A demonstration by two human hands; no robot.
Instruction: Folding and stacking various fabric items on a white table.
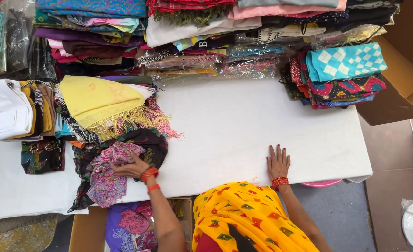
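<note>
In the lower left of the frame the person's left hand point(130, 169) presses down on a crumpled pink and purple patterned cloth point(107, 179), fingers curled into its folds so that it grips the fabric; orange bangles ring the wrist. That cloth lies on top of a black floral cloth point(152, 144) at the near edge of the white table point(243, 121), just left of centre. Just above them a yellow fringed shawl point(99, 100) sits on a loose heap of scarves, and further left a folded white garment point(3, 109) rests near the frame's left edge. The right hand point(278, 162) lies flat, palm down and fingers spread, on the bare white surface at lower centre right, holding nothing, with red bangles at the wrist. Along the top of the frame run stacks of folded fabrics point(94, 32) in many colours, and at upper right a turquoise checked cloth point(345, 60) tops a small pile. A yellow patterned garment point(248, 214) covers the person at the bottom centre, and a cardboard box point(87, 228) with purple cloth stands below the table at lower left.
</note>
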